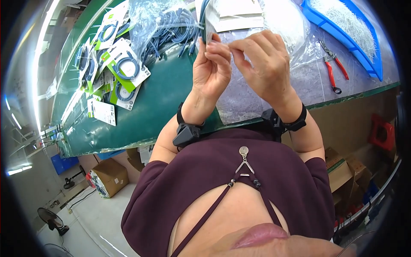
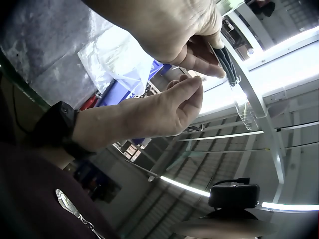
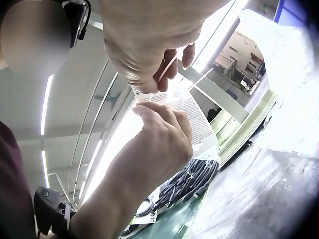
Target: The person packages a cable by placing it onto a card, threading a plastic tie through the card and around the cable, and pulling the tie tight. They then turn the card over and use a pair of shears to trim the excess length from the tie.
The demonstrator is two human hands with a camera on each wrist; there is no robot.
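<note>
My left hand (image 1: 211, 72) holds a printed card (image 3: 198, 122) upright, and a dark coiled cable (image 2: 228, 63) hangs against it. Beside it, my right hand (image 1: 267, 64) has thumb and fingertips together near the card's edge. A thin white strip (image 3: 168, 67) shows between the right fingers in the right wrist view. The fingertips of both hands nearly meet. Carded blue cables (image 1: 127, 67) lie piled on the green surface at the left, and loose blue cables (image 1: 171, 34) lie partly under clear plastic behind the left hand.
Stacked pale cards (image 1: 239, 21) and a clear plastic bag (image 1: 284, 25) lie beyond the hands. Red-handled cutters (image 1: 335, 70) rest at the right, beside a blue tray (image 1: 342, 37) of thin clear strips. The green table edge (image 1: 128, 145) runs close to the body.
</note>
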